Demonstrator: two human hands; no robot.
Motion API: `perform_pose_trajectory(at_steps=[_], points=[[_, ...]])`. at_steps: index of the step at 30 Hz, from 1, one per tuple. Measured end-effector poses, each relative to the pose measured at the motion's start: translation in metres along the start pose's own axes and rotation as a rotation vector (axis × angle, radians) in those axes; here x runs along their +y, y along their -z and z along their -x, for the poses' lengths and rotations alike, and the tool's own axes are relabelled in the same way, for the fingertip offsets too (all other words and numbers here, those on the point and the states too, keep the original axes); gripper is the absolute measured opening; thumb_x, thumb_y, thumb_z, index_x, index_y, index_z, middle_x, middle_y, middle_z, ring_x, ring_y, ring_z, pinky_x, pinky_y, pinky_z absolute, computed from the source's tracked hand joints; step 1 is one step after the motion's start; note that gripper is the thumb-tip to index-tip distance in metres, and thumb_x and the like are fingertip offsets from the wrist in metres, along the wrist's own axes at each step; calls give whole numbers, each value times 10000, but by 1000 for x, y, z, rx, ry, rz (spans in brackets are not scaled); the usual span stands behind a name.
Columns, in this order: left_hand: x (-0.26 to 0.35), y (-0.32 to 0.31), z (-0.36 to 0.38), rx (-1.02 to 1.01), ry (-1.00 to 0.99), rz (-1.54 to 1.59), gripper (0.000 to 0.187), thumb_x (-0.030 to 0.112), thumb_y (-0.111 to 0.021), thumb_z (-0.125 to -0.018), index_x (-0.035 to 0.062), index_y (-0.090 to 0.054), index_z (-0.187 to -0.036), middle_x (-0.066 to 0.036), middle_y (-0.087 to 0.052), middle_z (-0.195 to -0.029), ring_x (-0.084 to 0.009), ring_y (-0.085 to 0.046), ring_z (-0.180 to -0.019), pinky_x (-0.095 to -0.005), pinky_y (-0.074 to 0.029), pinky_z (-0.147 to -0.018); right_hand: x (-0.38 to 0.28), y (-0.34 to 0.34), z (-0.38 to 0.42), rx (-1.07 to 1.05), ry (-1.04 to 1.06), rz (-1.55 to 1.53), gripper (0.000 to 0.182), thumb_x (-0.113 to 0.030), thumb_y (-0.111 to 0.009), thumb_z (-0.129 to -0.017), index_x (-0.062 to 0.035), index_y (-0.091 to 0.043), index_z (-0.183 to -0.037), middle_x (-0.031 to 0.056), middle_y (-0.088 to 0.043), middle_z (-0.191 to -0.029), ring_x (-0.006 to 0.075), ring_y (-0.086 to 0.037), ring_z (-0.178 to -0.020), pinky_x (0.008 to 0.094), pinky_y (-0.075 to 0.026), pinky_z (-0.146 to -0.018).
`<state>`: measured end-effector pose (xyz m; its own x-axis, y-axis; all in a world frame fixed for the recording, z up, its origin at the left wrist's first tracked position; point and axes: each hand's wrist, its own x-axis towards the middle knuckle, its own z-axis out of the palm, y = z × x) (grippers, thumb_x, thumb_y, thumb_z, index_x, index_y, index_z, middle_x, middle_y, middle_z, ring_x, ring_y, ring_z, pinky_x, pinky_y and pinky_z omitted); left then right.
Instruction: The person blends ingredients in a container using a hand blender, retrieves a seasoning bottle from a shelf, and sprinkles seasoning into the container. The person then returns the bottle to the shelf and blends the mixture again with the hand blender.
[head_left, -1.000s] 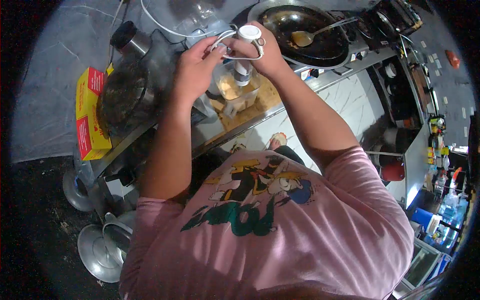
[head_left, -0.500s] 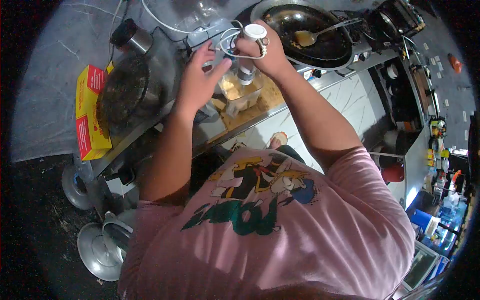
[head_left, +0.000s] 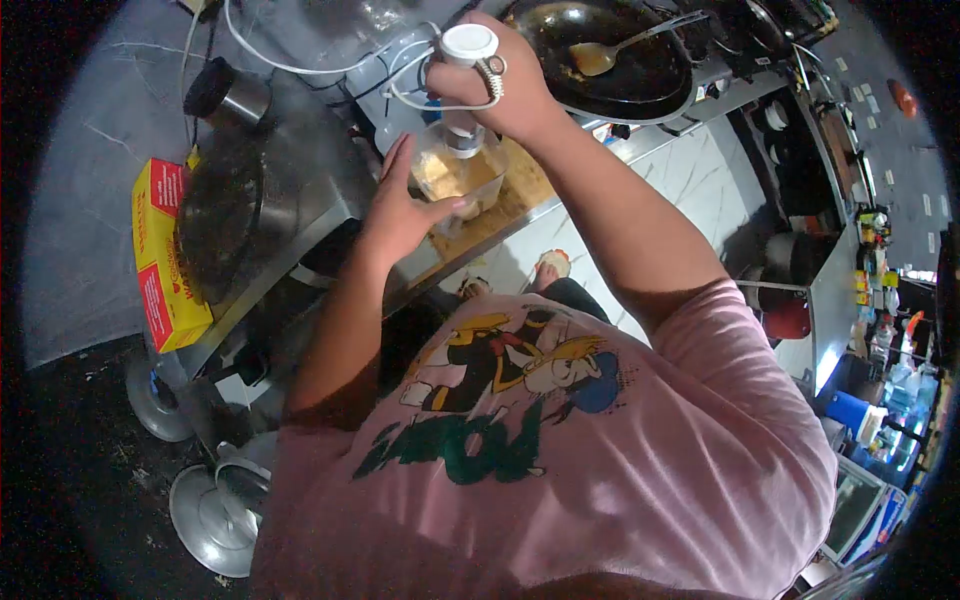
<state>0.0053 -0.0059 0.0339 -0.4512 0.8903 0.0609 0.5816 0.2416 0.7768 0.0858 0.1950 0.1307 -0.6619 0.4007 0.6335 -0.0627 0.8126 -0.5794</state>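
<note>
My right hand is wrapped around the upper body of a white hand blender, its coiled cord looping over the fingers. The blender points down into a clear plastic container that holds a pale yellowish-tan mixture; the blender's lower end is hidden in there. At the container's left side is my left hand, thumb along the near wall and fingers along the left side, holding it. The container rests on a wooden board at the counter's edge.
To the right, a large black wok holds a metal spatula. A big dark pot stands left, beside a yellow-and-red box. A white cord crosses the counter behind the blender. Metal lids lie lower left.
My left hand has come down from near the blender's cord to the container's side and taken hold of it. My right hand still holds the blender in the container. The whole view has shifted slightly.
</note>
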Motion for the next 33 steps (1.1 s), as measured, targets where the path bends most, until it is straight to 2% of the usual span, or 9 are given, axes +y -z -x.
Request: perform_pose_trajectory(at_steps=[2, 6, 11, 13, 16, 21, 26, 28, 33], points=[[-2, -2, -1, 18, 0, 56, 1094, 198, -897, -766, -19, -219, -1595, -225, -231, -1665, -343, -298, -1523, -436, -299, -1237, 2, -3, 5, -2, -99, -211, 319, -376, -741, -730, -70, -680, -795, 155, -656, -834, 367, -666, -806, 439, -535, -710], [0, -2, 1, 1, 35, 42, 1106, 175, -900, -760, 10, -207, -1606, -197, -226, -1670, -330, -291, -1524, -461, -308, -1232, 4, -2, 0, 2, 87, -181, 374, -418, -765, -724, -71, -684, -838, 158, -664, -858, 358, -677, -811, 448, -540, -721], [-12, -6, -3, 27, 8, 40, 1120, 174, -908, -749, 31, -206, -1610, -197, -243, -1656, -344, -293, -1518, -481, -322, -1218, -7, -13, 3, -64, 17, -135, 400, -406, -776, -734, -62, -661, -904, 139, -664, -852, 334, -674, -804, 422, -539, -735], [-7, -4, -8, -6, 11, 106, 1197, 310, -932, -685, -35, -222, -1584, -260, -306, -1602, -384, -325, -1491, -439, -309, -1218, 12, -32, 17, -123, -51, -191, 448, -392, -803, -728, -61, -626, -973, 126, -672, -843, 303, -677, -772, 400, -539, -726], [-16, -9, -13, -19, 51, 130, 1214, 300, -931, -688, -18, -194, -1599, -260, -302, -1604, -382, -325, -1488, -443, -311, -1215, 11, -27, 17, -100, -84, -142, 451, -401, -806, -730, -62, -627, -968, 128, -670, -845, 302, -675, -773, 396, -535, -722], [-32, -18, -9, 5, 72, 270, 1211, 293, -924, -703, 17, -178, -1615, -239, -304, -1611, -362, -324, -1490, -435, -305, -1214, 8, -13, -12, -66, 498, 312, 343, -425, -724, -741, -99, -697, -845, 155, -655, -878, 362, -666, -820, 459, -545, -699], [-30, -14, -11, -94, 81, 312, 1212, 277, -915, -719, -9, -152, -1616, -230, -307, -1618, -347, -312, -1503, -426, -293, -1222, 6, -43, 23, -134, -101, -188, 392, -374, -798, -740, -55, -627, -892, 117, -645, -810, 295, -672, -755, 400, -534, -695], [-26, -14, -8, -78, 108, 266, 1195, 71, -882, -758, 15, -70, -1632, -181, -299, -1639, -280, -384, -1462, -400, -333, -1209, 14, -44, 26, -92, -80, -195, 395, -367, -802, -735, -53, -616, -885, 116, -648, -798, 297, -668, -740, 401, -535, -691], [-34, -20, -8, -22, 90, 387, 1201, 220, -912, -733, -25, -134, -1614, -218, -310, -1623, -322, -323, -1501, -416, -295, -1224, -24, -2, -6, -90, 9, -292, 365, -338, -777, -785, -47, -589, -901, 93, -606, -774, 259, -625, -719, 390, -504, -684]])
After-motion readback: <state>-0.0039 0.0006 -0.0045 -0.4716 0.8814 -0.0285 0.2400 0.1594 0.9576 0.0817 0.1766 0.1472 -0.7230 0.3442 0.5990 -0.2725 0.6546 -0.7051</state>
